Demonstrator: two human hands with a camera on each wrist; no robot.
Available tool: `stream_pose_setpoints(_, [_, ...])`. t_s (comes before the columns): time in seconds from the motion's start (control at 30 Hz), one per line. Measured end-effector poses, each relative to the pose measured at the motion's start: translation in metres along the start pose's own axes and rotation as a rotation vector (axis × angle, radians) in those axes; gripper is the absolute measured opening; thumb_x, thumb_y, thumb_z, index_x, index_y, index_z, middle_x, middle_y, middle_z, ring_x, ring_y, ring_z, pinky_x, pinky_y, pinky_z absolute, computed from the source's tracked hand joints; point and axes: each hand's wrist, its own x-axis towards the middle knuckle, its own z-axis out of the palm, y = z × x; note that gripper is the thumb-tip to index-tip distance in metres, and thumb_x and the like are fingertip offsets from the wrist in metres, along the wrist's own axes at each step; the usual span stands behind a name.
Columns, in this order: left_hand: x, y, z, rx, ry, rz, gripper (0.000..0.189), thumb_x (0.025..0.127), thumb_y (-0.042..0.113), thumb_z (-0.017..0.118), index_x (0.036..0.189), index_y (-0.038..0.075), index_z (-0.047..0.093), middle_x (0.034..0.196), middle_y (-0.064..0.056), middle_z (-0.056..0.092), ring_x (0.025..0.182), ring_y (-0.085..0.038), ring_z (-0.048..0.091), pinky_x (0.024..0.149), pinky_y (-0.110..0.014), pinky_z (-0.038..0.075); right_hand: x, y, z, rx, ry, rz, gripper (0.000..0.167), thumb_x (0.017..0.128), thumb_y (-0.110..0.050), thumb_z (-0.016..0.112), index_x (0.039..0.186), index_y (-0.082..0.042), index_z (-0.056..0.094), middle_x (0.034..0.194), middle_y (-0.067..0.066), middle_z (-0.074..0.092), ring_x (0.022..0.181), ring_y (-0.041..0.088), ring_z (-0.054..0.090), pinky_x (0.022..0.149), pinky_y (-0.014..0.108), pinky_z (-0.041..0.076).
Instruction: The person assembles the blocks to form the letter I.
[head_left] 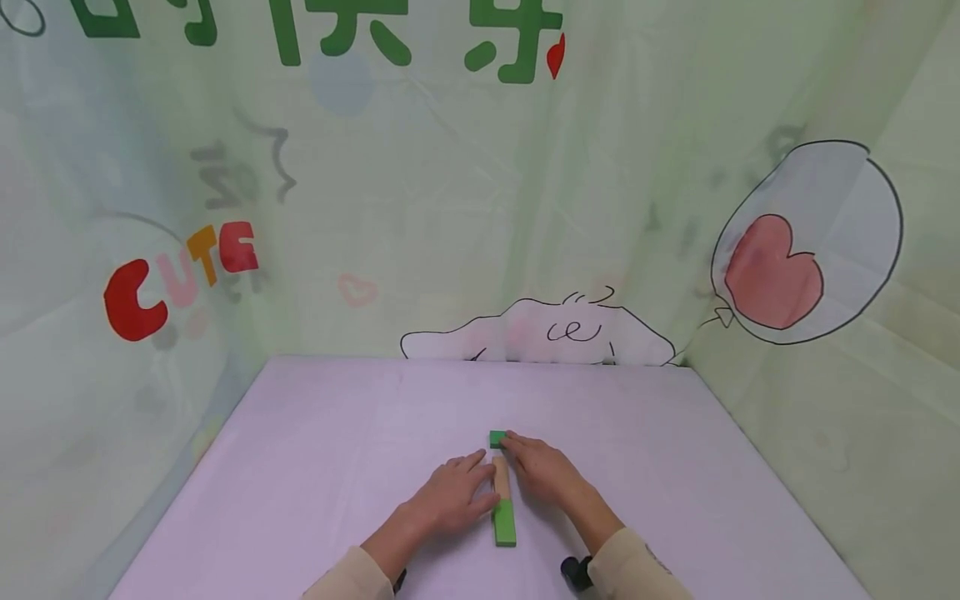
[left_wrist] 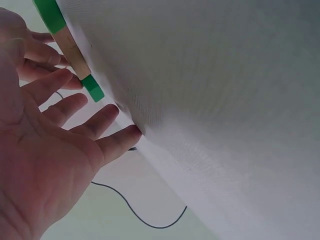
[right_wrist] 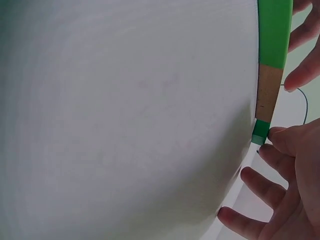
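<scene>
Three blocks lie end to end in a narrow row on the table: a bright green block (head_left: 505,525) nearest me, a plain wooden block (head_left: 501,478) in the middle and a small dark green block (head_left: 497,438) at the far end. In the head view a slight gap shows before the far one. My left hand (head_left: 453,493) is at the row's left side, thumb by the joint of the wooden and bright green blocks, fingers extended. My right hand (head_left: 545,469) reaches in from the right, fingertips touching the small block (right_wrist: 261,129); its other fingers are spread in the right wrist view.
A pale lilac cloth covers the table (head_left: 360,417). Printed curtains (head_left: 450,192) hang behind it and along both sides. Black wrist devices (head_left: 576,573) show near the sleeves. A thin dark cable (left_wrist: 131,207) runs beyond the table in the left wrist view.
</scene>
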Motion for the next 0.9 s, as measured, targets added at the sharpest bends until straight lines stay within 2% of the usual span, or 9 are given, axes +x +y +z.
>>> stream_pose_setpoints(0.43, [0.0014, -0.0027, 0.0027, 0.002, 0.011, 0.012, 0.058, 0.106, 0.051, 0.047, 0.153, 0.017, 0.051, 0.165, -0.007, 0.041, 0.147, -0.033, 0.044, 0.117, -0.053, 0.040, -0.0003, -0.0033, -0.0003, 0.018, -0.013, 0.003, 0.044, 0.109, -0.023, 0.050, 0.150, -0.009, 0.054, 0.158, 0.009, 0.051, 0.143, 0.032, 0.051, 0.116, 0.050, 0.043])
stream_pose_setpoints(0.9, [0.0005, -0.0007, -0.0007, 0.010, 0.007, 0.011, 0.059, 0.106, 0.051, 0.048, 0.154, 0.016, 0.050, 0.166, -0.007, 0.040, 0.148, -0.034, 0.044, 0.117, -0.054, 0.040, 0.0004, -0.0057, 0.0005, -0.036, -0.002, -0.006, 0.045, 0.107, -0.026, 0.053, 0.148, -0.007, 0.056, 0.156, 0.010, 0.053, 0.141, 0.035, 0.053, 0.112, 0.052, 0.046])
